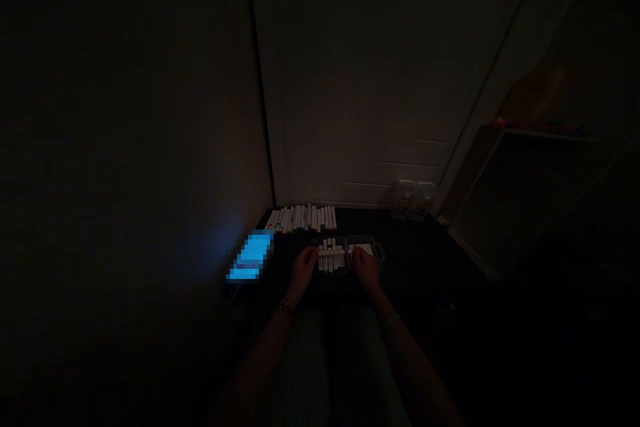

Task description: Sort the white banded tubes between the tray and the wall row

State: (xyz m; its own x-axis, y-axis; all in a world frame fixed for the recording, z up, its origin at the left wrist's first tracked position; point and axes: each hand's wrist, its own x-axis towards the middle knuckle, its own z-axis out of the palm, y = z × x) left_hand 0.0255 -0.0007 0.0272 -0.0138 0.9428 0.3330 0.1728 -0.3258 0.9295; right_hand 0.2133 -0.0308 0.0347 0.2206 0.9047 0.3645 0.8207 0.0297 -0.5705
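Left hand [304,265] and right hand [367,267] clamp their fingers on one marker [336,253] over the part-filled open case [370,239]; a marker row [301,219] lies outside, far left.

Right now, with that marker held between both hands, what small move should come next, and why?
Probably turn the held marker and lower it into the open case: the left hand and right hand hold it crosswise above the case's markers, which lie side by side the other way.
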